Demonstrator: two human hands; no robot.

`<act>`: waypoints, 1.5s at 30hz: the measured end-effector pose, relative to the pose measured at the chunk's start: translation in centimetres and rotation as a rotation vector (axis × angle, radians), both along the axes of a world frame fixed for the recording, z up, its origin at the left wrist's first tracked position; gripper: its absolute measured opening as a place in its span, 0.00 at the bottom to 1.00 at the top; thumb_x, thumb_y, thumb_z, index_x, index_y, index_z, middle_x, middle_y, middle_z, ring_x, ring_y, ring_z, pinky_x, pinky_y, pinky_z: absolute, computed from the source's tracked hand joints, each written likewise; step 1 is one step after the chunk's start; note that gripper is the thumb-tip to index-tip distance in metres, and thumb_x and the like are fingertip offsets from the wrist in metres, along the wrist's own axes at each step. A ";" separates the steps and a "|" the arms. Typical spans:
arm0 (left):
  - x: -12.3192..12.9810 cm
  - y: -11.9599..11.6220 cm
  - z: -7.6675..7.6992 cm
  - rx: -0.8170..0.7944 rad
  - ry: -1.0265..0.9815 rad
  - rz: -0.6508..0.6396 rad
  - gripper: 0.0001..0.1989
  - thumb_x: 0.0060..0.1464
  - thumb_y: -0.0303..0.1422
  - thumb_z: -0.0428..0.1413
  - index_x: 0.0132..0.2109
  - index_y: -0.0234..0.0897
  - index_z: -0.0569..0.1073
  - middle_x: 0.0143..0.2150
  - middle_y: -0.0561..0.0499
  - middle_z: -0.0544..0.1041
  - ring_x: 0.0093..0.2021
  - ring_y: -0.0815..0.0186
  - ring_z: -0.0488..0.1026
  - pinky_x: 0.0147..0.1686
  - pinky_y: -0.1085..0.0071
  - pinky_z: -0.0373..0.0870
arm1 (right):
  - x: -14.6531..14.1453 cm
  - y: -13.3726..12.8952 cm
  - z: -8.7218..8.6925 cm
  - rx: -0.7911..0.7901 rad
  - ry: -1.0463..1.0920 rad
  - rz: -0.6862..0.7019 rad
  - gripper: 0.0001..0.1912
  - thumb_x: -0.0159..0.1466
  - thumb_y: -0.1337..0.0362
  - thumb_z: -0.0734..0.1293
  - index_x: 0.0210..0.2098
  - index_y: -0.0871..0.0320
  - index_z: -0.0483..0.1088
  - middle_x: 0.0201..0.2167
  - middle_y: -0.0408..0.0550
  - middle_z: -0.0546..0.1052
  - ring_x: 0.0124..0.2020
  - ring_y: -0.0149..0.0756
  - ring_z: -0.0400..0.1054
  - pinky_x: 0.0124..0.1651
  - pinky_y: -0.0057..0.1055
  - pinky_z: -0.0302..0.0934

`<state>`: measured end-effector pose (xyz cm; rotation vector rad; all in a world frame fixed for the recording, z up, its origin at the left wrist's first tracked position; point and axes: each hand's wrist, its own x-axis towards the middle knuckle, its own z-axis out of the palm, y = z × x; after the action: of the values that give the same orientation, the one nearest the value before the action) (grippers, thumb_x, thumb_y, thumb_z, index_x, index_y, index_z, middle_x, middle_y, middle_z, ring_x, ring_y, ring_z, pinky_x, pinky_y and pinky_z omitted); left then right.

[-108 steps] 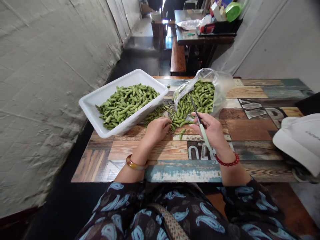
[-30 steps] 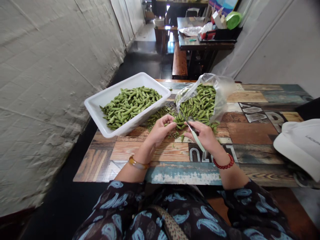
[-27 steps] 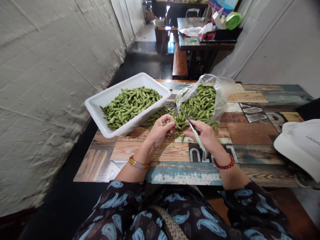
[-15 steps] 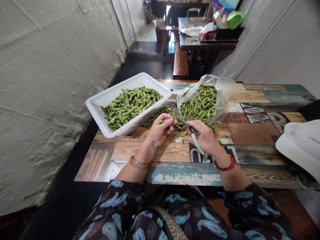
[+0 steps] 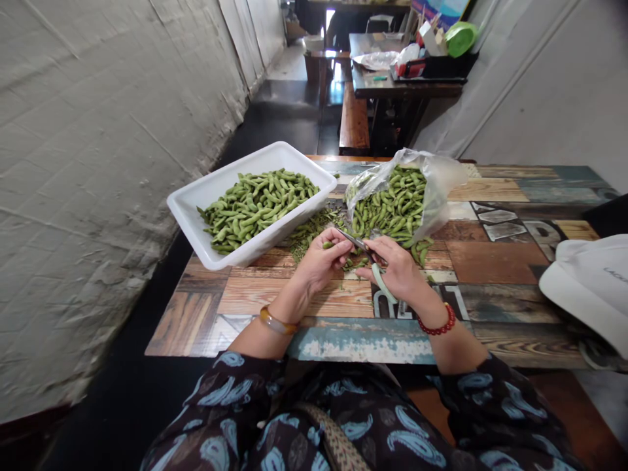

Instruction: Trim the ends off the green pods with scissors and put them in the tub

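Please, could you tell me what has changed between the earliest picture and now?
The right hand has moved left, closer to the left hand, and the blades of the scissors now point at its fingertips instead of toward the plastic bag. The left hand now holds a green pod. The scissors remain in the right hand; the white tub and cap stay in place.

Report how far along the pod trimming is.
Seemingly done: the green pods heaped in the white rectangular plastic tub, with green trimmings beside it. In hand: a green pod in the left hand, near the blades of the pale-green-handled scissors in the right hand. Apparently left: many pods in the clear plastic bag.
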<state>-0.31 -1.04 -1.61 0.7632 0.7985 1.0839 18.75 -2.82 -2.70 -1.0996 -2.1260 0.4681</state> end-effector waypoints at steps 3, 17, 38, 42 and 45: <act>-0.1 0.0 0.1 0.007 0.009 -0.002 0.18 0.41 0.34 0.70 0.31 0.34 0.67 0.25 0.54 0.74 0.20 0.78 0.63 0.18 0.82 0.54 | 0.1 0.0 0.1 0.000 -0.023 0.008 0.23 0.62 0.54 0.71 0.54 0.55 0.69 0.39 0.51 0.73 0.38 0.42 0.70 0.42 0.39 0.69; -0.5 0.4 0.2 0.001 0.000 -0.012 0.16 0.43 0.32 0.68 0.36 0.34 0.70 0.25 0.55 0.73 0.20 0.77 0.64 0.19 0.82 0.57 | 0.7 0.2 0.4 0.027 -0.038 -0.013 0.21 0.63 0.54 0.70 0.53 0.55 0.71 0.39 0.52 0.77 0.40 0.45 0.73 0.44 0.39 0.69; -0.4 0.3 0.5 -0.212 -0.314 -0.149 0.16 0.58 0.34 0.49 0.41 0.26 0.77 0.35 0.41 0.78 0.35 0.63 0.77 0.40 0.69 0.74 | 0.5 0.2 0.4 0.045 0.025 -0.123 0.21 0.63 0.54 0.70 0.53 0.56 0.72 0.39 0.53 0.78 0.41 0.44 0.75 0.46 0.39 0.70; -0.1 0.3 0.6 -0.244 -0.309 -0.127 0.23 0.65 0.38 0.43 0.41 0.25 0.77 0.35 0.39 0.78 0.36 0.62 0.77 0.41 0.68 0.73 | -0.1 0.0 0.7 0.062 0.089 -0.164 0.19 0.64 0.55 0.69 0.51 0.57 0.73 0.37 0.51 0.78 0.39 0.42 0.75 0.43 0.37 0.70; 0.7 -0.1 0.7 -0.283 -0.314 -0.127 0.26 0.67 0.40 0.40 0.40 0.25 0.76 0.35 0.39 0.78 0.36 0.63 0.76 0.39 0.70 0.73 | -0.8 -0.2 0.7 0.082 0.126 -0.171 0.17 0.63 0.58 0.69 0.51 0.56 0.71 0.40 0.52 0.78 0.41 0.43 0.74 0.45 0.39 0.70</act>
<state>0.36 -1.15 -0.89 0.3863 0.6098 0.9229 17.94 -3.02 -2.00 -1.1622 -1.9065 0.3574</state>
